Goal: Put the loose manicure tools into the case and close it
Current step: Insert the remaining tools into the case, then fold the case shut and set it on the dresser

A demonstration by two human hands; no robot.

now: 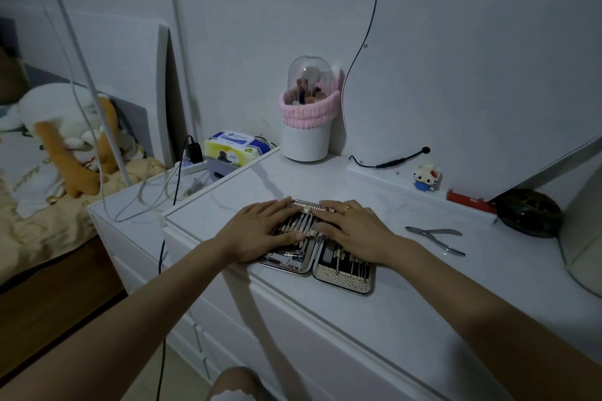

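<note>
Left hand (260, 231) and right hand (355, 231) flat, fingers straight, gripping nothing, on open silver manicure case (342, 280); steel cuticle nippers (436, 238) at three o'clock on white worktop (423, 286).

A white top with faint grey veining is seen on the dresser (374, 286). The case (342, 282) is silver-rimmed, with a pale dotted lining on its right half. The nippers (436, 238) are plain silver. A gold ring (347, 209) is worn on the right hand (355, 231). The brush holder (306, 137) is white below and clear above, banded by a pink ribbed headband (309, 111). The block figure (425, 177) is white, red and blue. A red bar (469, 201) and a dark round dish (529, 213) are shown. The tissue pack (233, 143) is yellow, white and blue. The plush (65, 127) is white and orange
</note>
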